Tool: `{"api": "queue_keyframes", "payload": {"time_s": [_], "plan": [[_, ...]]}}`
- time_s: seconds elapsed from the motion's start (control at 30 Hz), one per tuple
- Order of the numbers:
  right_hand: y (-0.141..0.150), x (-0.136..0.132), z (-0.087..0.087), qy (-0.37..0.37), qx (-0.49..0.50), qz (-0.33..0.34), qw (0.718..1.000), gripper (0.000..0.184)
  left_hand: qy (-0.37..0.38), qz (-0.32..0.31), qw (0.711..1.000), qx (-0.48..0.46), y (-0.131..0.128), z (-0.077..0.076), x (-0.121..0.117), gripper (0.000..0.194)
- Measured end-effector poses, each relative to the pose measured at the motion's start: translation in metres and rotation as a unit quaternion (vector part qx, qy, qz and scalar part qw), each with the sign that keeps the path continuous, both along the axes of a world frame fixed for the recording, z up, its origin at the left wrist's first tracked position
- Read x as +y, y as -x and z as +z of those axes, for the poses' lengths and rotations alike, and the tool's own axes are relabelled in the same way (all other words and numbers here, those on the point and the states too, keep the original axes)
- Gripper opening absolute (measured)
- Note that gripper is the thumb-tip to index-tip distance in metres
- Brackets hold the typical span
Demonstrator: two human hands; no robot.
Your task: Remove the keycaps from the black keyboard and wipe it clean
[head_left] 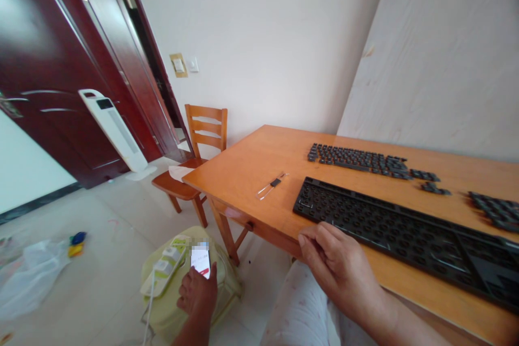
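Note:
My left hand (198, 291) reaches down to a lit phone (200, 262) over a pale yellow-green stool, its thumb and fingers closed around the lower end. My right hand (343, 267) rests at the table's front edge with curled fingers and no object showing in it. Just beyond it lies a black keyboard base (389, 232) with its keycaps off. Behind the base, loose black keycaps (357, 158) are laid out in rows. A keycap puller (273, 184) with wire loops and a dark middle lies left of the base.
The wooden table (239, 165) stands against the wall. A power strip (164, 267) with a white cable lies on the stool (170, 319). Beyond are a wooden chair (208, 125), a white tower appliance (115, 132) and a plastic bag (34, 275) on the floor. More keycaps (497, 208) sit at right.

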State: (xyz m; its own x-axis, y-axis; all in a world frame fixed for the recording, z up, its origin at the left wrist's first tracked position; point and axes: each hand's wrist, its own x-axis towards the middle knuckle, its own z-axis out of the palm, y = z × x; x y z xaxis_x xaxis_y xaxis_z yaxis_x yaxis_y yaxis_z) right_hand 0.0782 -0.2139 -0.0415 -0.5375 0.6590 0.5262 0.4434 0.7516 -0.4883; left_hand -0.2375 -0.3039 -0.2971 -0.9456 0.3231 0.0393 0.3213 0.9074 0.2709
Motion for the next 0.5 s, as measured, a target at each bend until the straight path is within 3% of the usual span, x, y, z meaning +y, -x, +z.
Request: {"api": "queue_keyframes", "payload": {"time_s": [0.17, 0.27, 0.37, 0.5], "plan": [[0.002, -0.001, 0.000, -0.011, 0.022, -0.002, 1.000, 0.016, -0.051, -0.078, 0.995, 0.035, -0.020, 0.013, 0.009, 0.055], [0.001, -0.002, 0.001, -0.005, 0.048, 0.003, 0.999, 0.016, -0.105, -0.141, 0.980, 0.088, -0.031, 0.029, 0.020, 0.045], [-0.002, -0.005, 0.003, 0.009, 0.077, 0.000, 0.997, 0.016, -0.171, -0.205, 0.955, 0.132, -0.043, 0.057, 0.032, 0.043], [-0.015, -0.010, 0.009, 0.007, 0.097, -0.002, 0.995, 0.015, -0.259, -0.255, 0.922, 0.132, -0.061, 0.107, 0.046, 0.038]]}}
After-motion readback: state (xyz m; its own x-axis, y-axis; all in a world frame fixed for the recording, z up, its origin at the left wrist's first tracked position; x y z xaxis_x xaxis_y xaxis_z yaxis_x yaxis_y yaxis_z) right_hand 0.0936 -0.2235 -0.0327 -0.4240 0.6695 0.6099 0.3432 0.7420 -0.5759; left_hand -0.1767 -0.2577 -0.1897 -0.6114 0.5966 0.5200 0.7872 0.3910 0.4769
